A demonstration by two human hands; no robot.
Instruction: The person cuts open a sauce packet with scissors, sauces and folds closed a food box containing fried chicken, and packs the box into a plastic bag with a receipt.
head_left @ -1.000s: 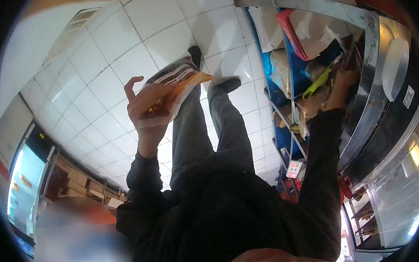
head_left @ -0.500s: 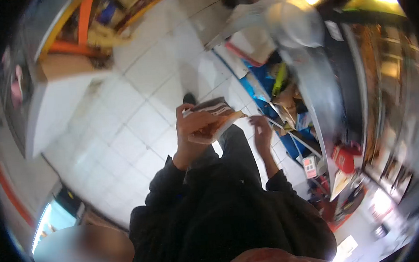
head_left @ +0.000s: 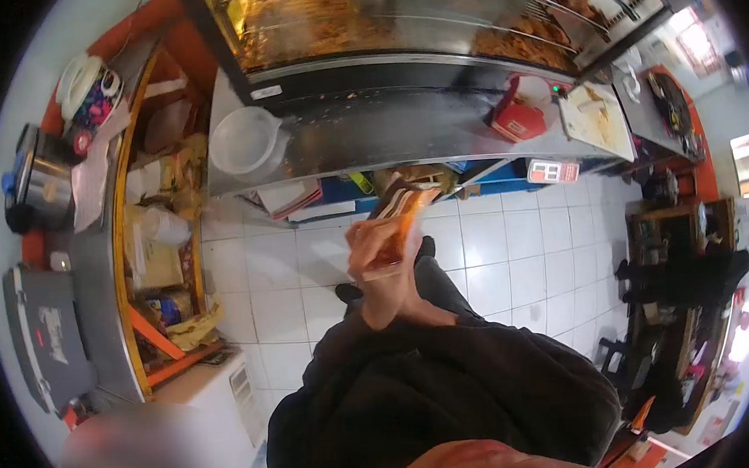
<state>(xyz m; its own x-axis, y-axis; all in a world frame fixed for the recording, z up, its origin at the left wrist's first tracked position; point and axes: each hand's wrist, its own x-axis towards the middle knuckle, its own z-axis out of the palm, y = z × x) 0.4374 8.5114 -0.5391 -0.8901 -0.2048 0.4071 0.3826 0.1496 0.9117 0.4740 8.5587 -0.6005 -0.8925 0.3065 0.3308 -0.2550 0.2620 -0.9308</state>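
Note:
In front of my body, my left hand [head_left: 373, 251] grips a clear plastic packet [head_left: 408, 225] with orange-brown food inside and a dark, striped printed band. The packet is tilted, its dark end pointing toward the counter. My right hand [head_left: 410, 290] is close behind the packet and beside my left hand. Its fingers are hidden by the packet and my left hand, so whether it grips the packet cannot be made out.
Ahead runs a metal counter [head_left: 368, 136] with a clear plastic tub [head_left: 244, 141], a red carton [head_left: 524, 109] and a white board [head_left: 597, 122]. A lit food cabinet [head_left: 413, 17] stands behind it. Left are shelves [head_left: 132, 335]; a person in dark clothes [head_left: 686, 279] is at right.
The view has swung toward the counter and food cabinet. My right hand has come out of the under-counter shelf and over to the packet, which my left hand still holds.

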